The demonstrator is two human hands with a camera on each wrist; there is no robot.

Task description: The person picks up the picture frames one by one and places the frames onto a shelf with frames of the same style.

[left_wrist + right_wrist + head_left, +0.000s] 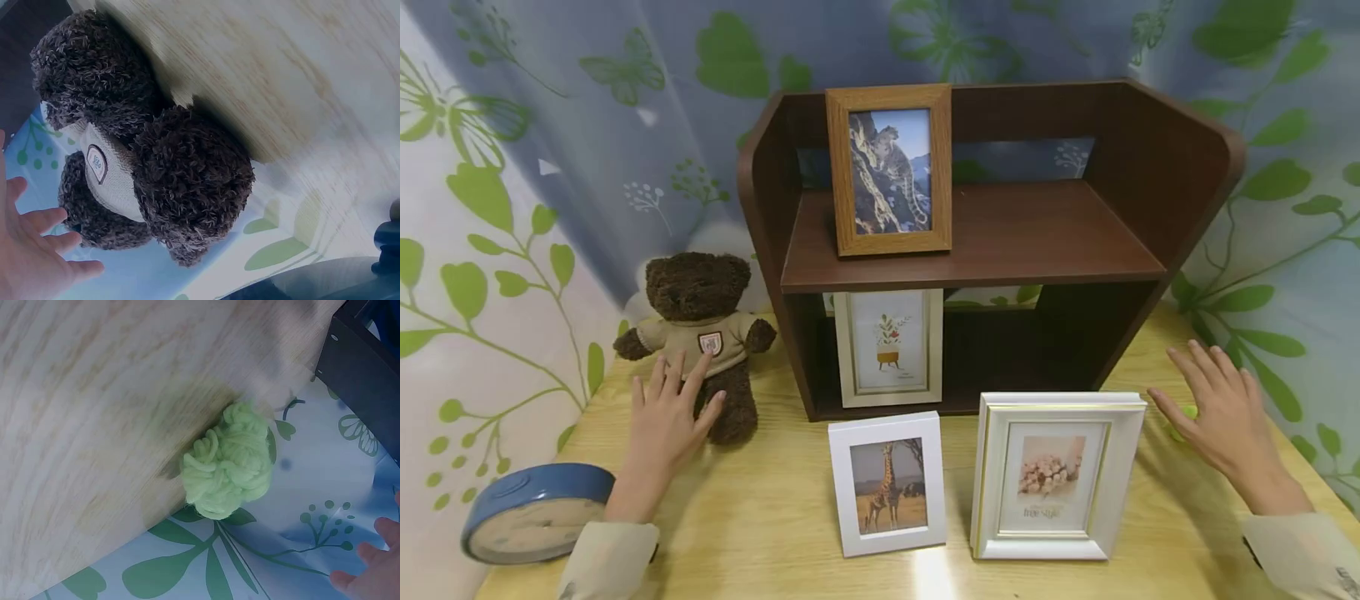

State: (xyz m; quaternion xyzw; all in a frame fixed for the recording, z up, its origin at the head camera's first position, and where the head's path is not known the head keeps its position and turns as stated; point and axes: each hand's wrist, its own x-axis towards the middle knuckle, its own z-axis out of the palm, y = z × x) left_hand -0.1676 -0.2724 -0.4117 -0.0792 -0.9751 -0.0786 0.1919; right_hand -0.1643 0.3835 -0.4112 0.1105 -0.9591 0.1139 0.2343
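My left hand (666, 412), fingers spread and relaxed, is in front of the brown teddy bear (698, 287) and overlaps its lower body in the head view. The bear sits upright in a beige top with a badge; its fuzzy feet (194, 175) fill much of the left wrist view. On the far right my right hand (1228, 421) has its fingers spread and holds nothing. Beneath it lies a light green bundle of yarn (228, 462), mostly hidden by that hand in the head view. Nothing is in the left hand either.
A dark brown two-tier shelf (1045, 233) holds a wooden frame (891, 171) above and a cream frame (891, 350) below. In front stand a white giraffe frame (887, 487) and a larger white-gold frame (1052, 479). A blue clock (542, 517) sits beside my left forearm.
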